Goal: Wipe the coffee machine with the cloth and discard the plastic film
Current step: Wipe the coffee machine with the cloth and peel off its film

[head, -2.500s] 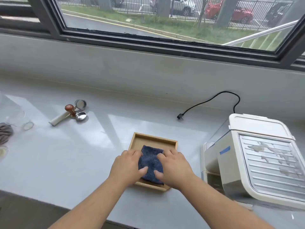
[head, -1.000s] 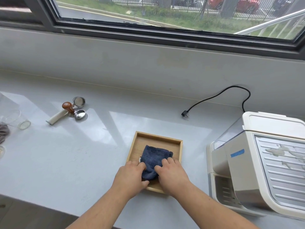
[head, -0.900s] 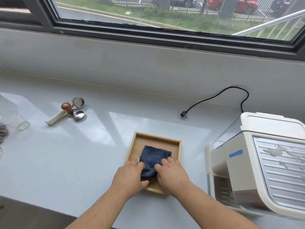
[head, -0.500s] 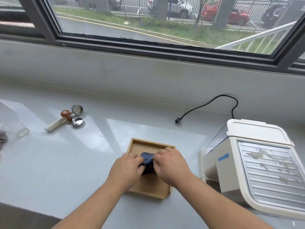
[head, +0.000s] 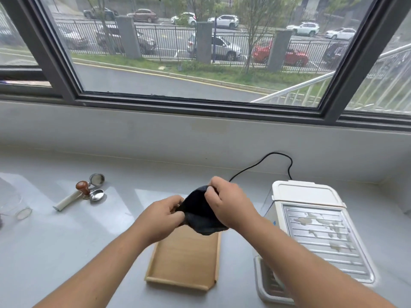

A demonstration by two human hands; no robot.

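Observation:
A dark blue cloth (head: 198, 215) hangs in the air above a wooden tray (head: 185, 261), held between both hands. My left hand (head: 161, 215) grips its left edge and my right hand (head: 226, 203) pinches its top right corner. To the right stands the white coffee machine (head: 311, 232), its ribbed metal top spotted with patches of what looks like peeling film. I cannot tell the plastic film apart from the machine's surface.
A tamper with a brown knob (head: 82, 187), a white handle and two small metal baskets (head: 97, 194) lie at the left. A glass (head: 21, 211) sits at the far left edge. The machine's black power cord (head: 266, 162) runs along the back wall under the window.
Both hands have lifted the cloth out of the wooden tray and raised it above the counter. The tray now holds nothing. The view has tilted up toward the window.

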